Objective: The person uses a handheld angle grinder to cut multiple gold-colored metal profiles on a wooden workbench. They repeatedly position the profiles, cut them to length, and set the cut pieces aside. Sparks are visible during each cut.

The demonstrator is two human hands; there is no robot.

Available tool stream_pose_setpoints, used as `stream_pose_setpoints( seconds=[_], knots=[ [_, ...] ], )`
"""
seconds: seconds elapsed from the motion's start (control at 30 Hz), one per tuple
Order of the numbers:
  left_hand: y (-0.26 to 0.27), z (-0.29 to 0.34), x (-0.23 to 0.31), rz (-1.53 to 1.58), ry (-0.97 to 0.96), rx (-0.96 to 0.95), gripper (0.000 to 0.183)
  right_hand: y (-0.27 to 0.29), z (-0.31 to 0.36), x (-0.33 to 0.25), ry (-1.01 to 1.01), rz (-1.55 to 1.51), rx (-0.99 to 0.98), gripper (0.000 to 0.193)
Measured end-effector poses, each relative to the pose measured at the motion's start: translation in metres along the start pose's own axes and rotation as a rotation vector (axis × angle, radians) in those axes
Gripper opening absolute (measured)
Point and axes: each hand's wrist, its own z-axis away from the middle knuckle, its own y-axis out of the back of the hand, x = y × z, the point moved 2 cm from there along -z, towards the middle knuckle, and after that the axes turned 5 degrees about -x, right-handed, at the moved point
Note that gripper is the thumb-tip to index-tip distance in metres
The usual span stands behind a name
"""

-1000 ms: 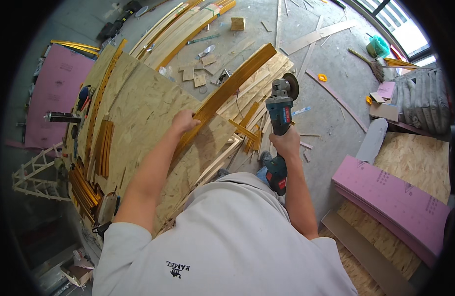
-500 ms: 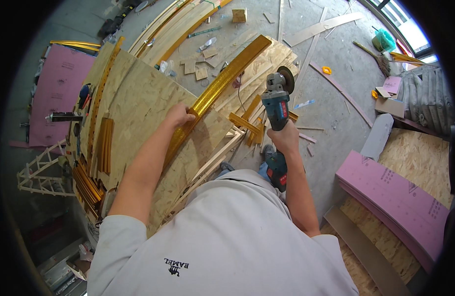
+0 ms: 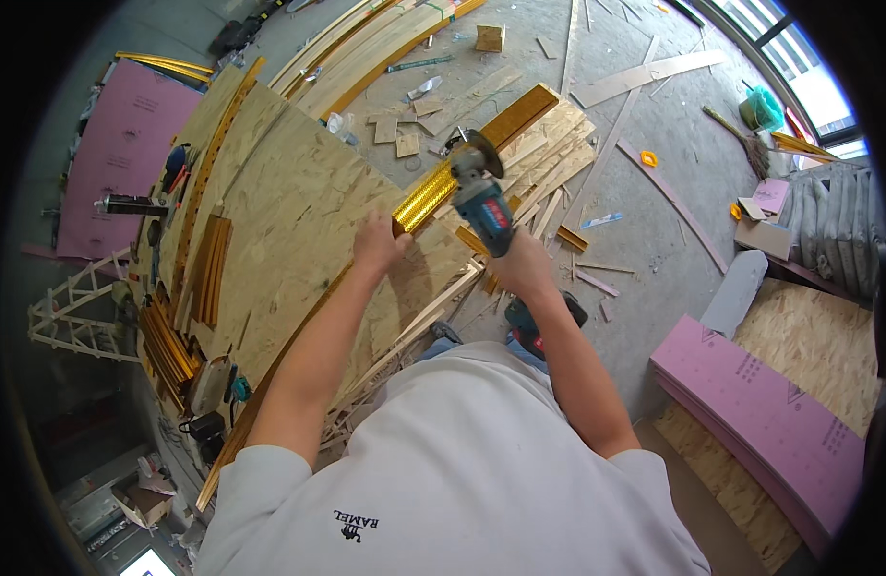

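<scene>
My left hand [image 3: 378, 242] is closed around the near part of a shiny gold trim strip [image 3: 426, 200], which lies slantwise over a wood-chip board [image 3: 299, 178]. A brown strip edge [image 3: 270, 398] runs under my left forearm; I cannot tell if it is the same piece. In my right hand [image 3: 525, 267] is a cordless angle grinder [image 3: 484, 213], gripped by its dark green body. Its cutting disc [image 3: 484, 154] stands over the gold strip, beyond my left hand. Whether the disc touches the strip, I cannot tell.
Wood strips and offcuts [image 3: 407, 144] lie about the board's far end and the concrete floor. Pink foam panels [image 3: 750, 403] are stacked at the right, with another pink panel [image 3: 126, 154] far left. Bundled gold-brown strips [image 3: 211, 274] and tools rest on the board's left side.
The grinder has moved left and its head now stands over the gold strip. My left hand has shifted right and slightly nearer along the strip. The view has turned a little.
</scene>
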Motion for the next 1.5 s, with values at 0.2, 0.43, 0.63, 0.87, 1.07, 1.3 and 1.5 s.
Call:
stream_pose_setpoints(
  seconds=[0.2,0.43,0.63,0.87,1.07,1.3,1.5],
  knots=[
    [-0.015,0.008,-0.003,-0.054,-0.078,0.201,0.046,-0.030,-0.015,-0.046,0.103,0.077,-0.137,0.037],
    [-0.013,0.009,-0.001,0.053,0.003,0.078,0.042,-0.057,-0.022,-0.049,0.115,0.095,-0.159,0.030],
    [-0.006,0.011,0.003,0.085,0.028,0.085,0.039,-0.059,-0.024,-0.051,0.092,0.104,-0.182,0.030],
    [-0.005,0.013,0.003,0.096,0.002,0.125,0.040,-0.067,-0.028,-0.046,0.070,0.136,-0.197,0.029],
    [-0.014,0.010,-0.003,0.086,-0.020,0.206,0.039,-0.065,-0.026,-0.046,0.078,0.144,-0.184,0.029],
    [-0.011,0.011,-0.001,0.087,-0.013,0.194,0.041,-0.065,-0.025,-0.049,0.064,0.145,-0.185,0.029],
    [-0.010,0.011,-0.002,0.074,-0.023,0.179,0.043,-0.066,-0.024,-0.048,0.082,0.148,-0.168,0.028]
  ],
)
